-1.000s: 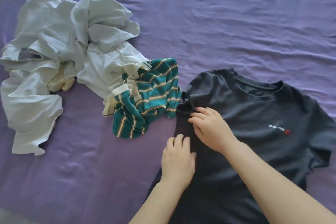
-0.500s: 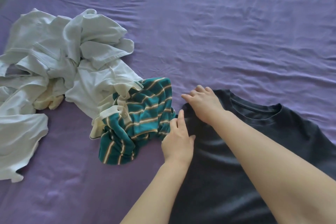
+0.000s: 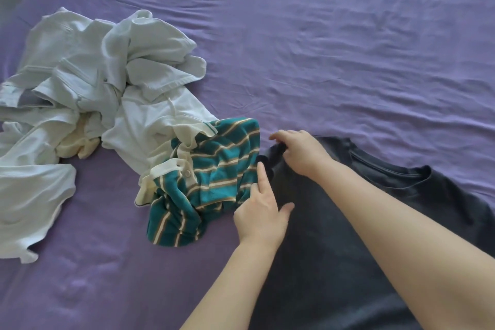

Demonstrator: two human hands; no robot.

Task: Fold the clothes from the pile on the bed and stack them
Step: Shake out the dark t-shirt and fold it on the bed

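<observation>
Near bed's front edge, right hand fingers pinch dark T-shirt shoulder, left hand fingers spread, pressing; soft, limp cloth, best gripped at seams.

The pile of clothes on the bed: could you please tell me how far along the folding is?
Nothing folded or stacked shows yet. In hand: the dark T-shirt lies spread out, the right hand gripping its shoulder edge, the left hand resting on it. Left: the striped shirt and white clothes, still crumpled.
</observation>
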